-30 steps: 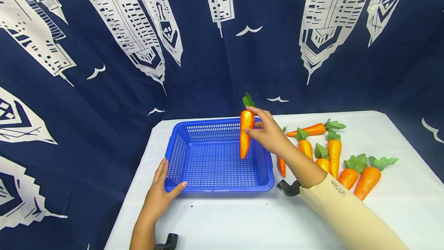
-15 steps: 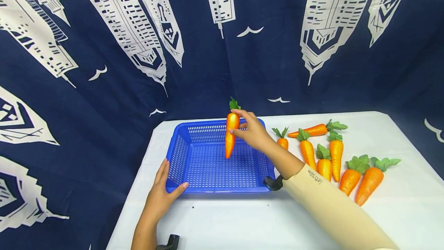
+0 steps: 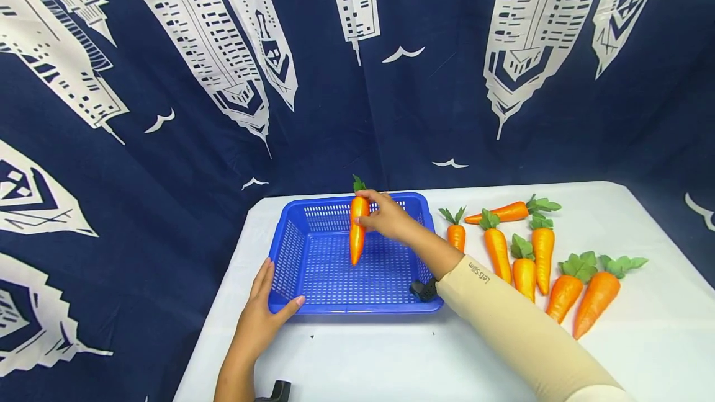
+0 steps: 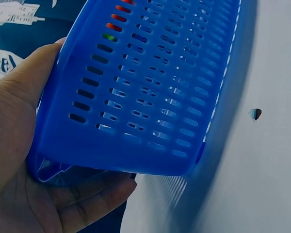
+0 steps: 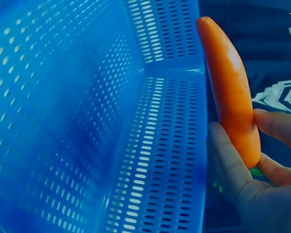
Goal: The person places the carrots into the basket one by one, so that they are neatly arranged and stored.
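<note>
My right hand [image 3: 385, 217] pinches an orange carrot [image 3: 358, 228] near its leafy top, thumb on one side and fingers on the other. The carrot hangs tip down above a blue plastic basket [image 3: 357, 309]; in the right wrist view the carrot [image 5: 230, 87] shows beside the basket's perforated wall [image 5: 160, 145]. At the basket's front left corner, my left hand [image 3: 259, 315] holds the rim, its thumb over the front edge and its fingers along the left side. The left wrist view shows that hand [image 4: 14, 131] wrapped around the corner.
To the basket's right, several carrots with green leaves lie on the white table [image 3: 357, 358], among them a carrot [image 3: 456, 237] close to the basket and a carrot [image 3: 596, 303] farther out. A dark blue cloth [image 3: 335, 123] with white buildings hangs behind.
My right hand has carried the carrot leftward from the basket's right side to over its middle, and slightly lower. The left hand stays at the corner.
</note>
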A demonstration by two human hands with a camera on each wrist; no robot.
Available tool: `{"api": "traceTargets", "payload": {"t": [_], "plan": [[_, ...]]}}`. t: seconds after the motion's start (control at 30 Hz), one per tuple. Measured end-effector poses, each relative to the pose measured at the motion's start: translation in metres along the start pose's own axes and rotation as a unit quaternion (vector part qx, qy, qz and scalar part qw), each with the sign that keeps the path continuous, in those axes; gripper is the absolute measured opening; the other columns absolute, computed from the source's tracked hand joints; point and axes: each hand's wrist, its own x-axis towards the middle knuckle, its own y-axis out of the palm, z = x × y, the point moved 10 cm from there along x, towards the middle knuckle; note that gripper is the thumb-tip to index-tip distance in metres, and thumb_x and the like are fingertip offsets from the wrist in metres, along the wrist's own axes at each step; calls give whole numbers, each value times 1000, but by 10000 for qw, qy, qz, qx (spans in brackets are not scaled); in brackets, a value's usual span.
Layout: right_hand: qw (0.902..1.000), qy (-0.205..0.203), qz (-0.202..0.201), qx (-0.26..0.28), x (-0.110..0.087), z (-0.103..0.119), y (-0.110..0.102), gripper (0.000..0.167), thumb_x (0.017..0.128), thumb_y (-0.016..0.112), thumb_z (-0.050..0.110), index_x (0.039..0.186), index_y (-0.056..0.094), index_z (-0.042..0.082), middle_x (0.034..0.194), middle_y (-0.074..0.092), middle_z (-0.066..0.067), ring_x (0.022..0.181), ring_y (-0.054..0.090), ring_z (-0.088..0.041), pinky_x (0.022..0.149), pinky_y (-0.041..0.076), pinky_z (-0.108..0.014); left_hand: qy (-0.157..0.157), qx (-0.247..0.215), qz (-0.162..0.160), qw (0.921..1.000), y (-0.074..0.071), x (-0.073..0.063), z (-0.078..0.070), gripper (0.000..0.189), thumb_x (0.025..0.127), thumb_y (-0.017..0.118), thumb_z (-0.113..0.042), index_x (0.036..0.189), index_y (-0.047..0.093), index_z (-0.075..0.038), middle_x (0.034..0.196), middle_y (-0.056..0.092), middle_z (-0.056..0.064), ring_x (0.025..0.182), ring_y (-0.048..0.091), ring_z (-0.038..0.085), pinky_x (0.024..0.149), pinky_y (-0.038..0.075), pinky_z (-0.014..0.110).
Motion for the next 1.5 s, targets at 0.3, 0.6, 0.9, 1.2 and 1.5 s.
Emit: {"api": "traceTargets", "payload": {"t": [0.3,0.6,0.9,1.2,1.5], "plan": [[9987,397,310,-10,9,-23,23,60,93,67,-3,148,47,5,144,40,-25,107,69,-40,82,63,-40,22,-36,-25,10000,1,0,0,109,84,73,-62,164,11,-20,172,5,-1,154,19,45,115,27,70],[9973,519,514,0,11,-37,35,59,87,73,-6,142,52,3,134,49,-25,104,70,-38,86,60,-49,-35,-60,23,10000,1,0,2,110,84,74,-61,164,11,-21,172,3,-6,156,18,43,116,28,70],[9910,796,939,-529,8,-53,48,55,85,75,-4,135,54,3,125,50,-23,95,67,-30,83,63,-44,71,-112,-8,9999,1,2,1,109,84,74,-61,164,11,-22,172,4,-5,156,18,42,117,27,69],[9814,828,1352,-1086,6,-61,57,42,84,79,3,119,56,6,106,62,-17,82,67,-22,77,63,-35,87,-121,-18,9999,-1,2,2,109,84,73,-62,164,13,-20,172,4,-6,156,17,41,117,27,69],[9709,678,1168,-1979,9,-60,47,50,83,84,20,126,60,11,116,59,-15,91,60,-23,76,55,-29,85,-120,-26,9999,0,2,4,109,84,74,-61,164,13,-20,172,4,-7,156,17,40,117,27,69]]}}
